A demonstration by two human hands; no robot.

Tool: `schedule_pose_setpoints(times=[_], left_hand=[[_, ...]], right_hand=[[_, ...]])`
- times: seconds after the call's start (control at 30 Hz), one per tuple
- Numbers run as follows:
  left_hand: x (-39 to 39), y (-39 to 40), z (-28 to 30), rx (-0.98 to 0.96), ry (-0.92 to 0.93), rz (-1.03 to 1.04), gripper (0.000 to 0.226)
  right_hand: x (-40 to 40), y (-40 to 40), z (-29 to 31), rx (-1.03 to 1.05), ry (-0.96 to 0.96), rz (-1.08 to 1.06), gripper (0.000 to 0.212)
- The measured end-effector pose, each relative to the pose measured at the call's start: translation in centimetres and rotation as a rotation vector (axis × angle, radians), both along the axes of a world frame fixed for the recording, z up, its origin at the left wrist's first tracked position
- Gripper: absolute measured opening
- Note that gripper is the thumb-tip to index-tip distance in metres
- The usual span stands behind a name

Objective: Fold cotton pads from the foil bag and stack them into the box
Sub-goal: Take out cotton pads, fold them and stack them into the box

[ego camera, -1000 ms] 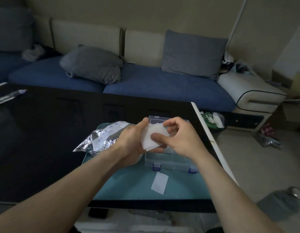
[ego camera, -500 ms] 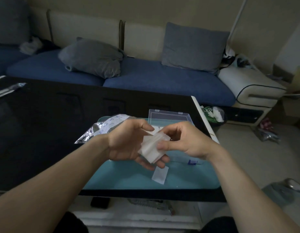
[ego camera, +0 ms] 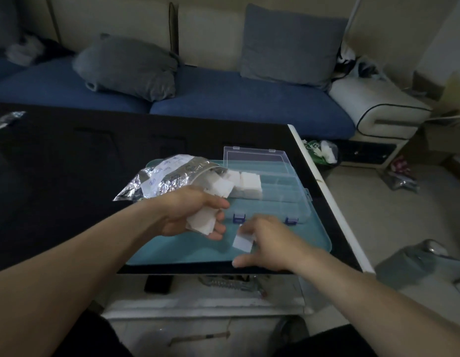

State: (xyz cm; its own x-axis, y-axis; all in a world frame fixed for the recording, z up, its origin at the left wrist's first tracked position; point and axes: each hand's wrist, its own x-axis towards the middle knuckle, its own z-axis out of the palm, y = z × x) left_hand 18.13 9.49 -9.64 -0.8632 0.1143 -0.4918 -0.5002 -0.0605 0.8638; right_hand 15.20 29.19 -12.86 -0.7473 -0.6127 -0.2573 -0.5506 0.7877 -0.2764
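The left hand (ego camera: pixel 195 215) hovers above the near left part of a flat teal plastic mat (ego camera: pixel 296 243), palm turned up and fingers curled round a small stack of white square cotton pads (ego camera: pixel 202 221), which it holds. The right hand (ego camera: pixel 267 243) is lower and to the right, palm down over the near edge of the mat, fingers spread and fairly straight; its fingertips touch or nearly touch 1 single white rectangular pad (ego camera: pixel 242 242) lying flat on the mat, and motion blur makes it hard to tell whether they pinch it.

Just beyond the left hand, a crumpled silver foil bag with white printed labels (ego camera: pixel 162 179) lies on the far left corner of the mat, its mouth facing right, with loose white pads (ego camera: pixel 222 186) spilling out at the opening. Beside them to the right stands a clear plastic compartment box with 2 blue latches (ego camera: pixel 285 202), its transparent lid (ego camera: pixel 254 157) tipped open on the far side. A neat block of folded white pads (ego camera: pixel 249 185) sits in the box's far left compartment, close to the bag's mouth.

The mat rests on a black glossy worktop with a white right edge (ego camera: pixel 69 161). Beyond it runs a blue sofa with cream backrests (ego camera: pixel 236 101) carrying 2 grey cushions (ego camera: pixel 128 65).
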Motion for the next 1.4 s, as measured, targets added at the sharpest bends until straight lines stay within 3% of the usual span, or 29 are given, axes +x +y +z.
schedule_pose_setpoints(times=[0.07, 0.2, 0.43, 0.5, 0.57, 0.67, 0.8, 0.97, 1.07, 1.13, 1.2, 1.4], left_hand=[[0.6, 0.3, -0.1, 0.011, 0.007, 0.014, 0.016], [0.9, 1.1, -0.2, -0.004, 0.038, 0.037, 0.015], [0.2, 1.8, -0.2, -0.075, 0.015, 0.037, 0.012], [0.1, 2.0, -0.4, -0.077, 0.005, 0.059, 0.011], [-0.1, 2.3, -0.2, -0.018, -0.009, 0.079, 0.018], [-0.2, 2.7, 0.6, 0.206, -0.046, 0.074, 0.037], [-0.8, 3.3, 1.6, 0.528, -0.069, -0.065, 0.058], [-1.9, 2.7, 2.3, 0.486, 0.025, -0.089, 0.039], [-2.3, 1.9, 3.1, 0.48, 0.072, -0.151, 0.025], [-2.6, 1.3, 3.5, 0.525, 0.046, -0.197, 0.034], [-3.0, 0.9, 3.5, 0.5, 0.027, -0.276, 0.048], [-2.8, 1.2, 1.5, 0.33, -0.043, -0.354, 0.043]], right_hand=[[0.7, 0.0, -1.0, 0.022, 0.1, 0.041, 0.055], [1.5, 0.6, -1.4, -0.019, 0.124, 0.09, 0.013], [-0.3, 2.2, 0.0, -0.19, -0.05, -0.002, 0.003], [-0.7, 2.6, 1.4, -0.414, -0.195, -0.096, 0.004], [-0.8, 2.7, 3.2, -0.763, -0.387, -0.186, 0.002], [-0.6, 1.9, 4.4, -1.014, -0.36, -0.198, 0.009], [-0.6, -0.2, 4.2, -0.994, -0.151, -0.227, 0.015], [-1.6, -1.4, 4.4, -0.969, 0.143, -0.287, 0.02], [-2.6, -1.1, 4.6, -0.958, -0.065, -0.147, 0.036], [-3.0, -0.7, 4.7, -0.923, -0.191, -0.053, 0.044], [-3.4, -0.4, 4.9, -0.937, -0.231, -0.046, 0.04], [-4.9, 0.3, 4.3, -0.853, -0.26, -0.023, 0.029]])
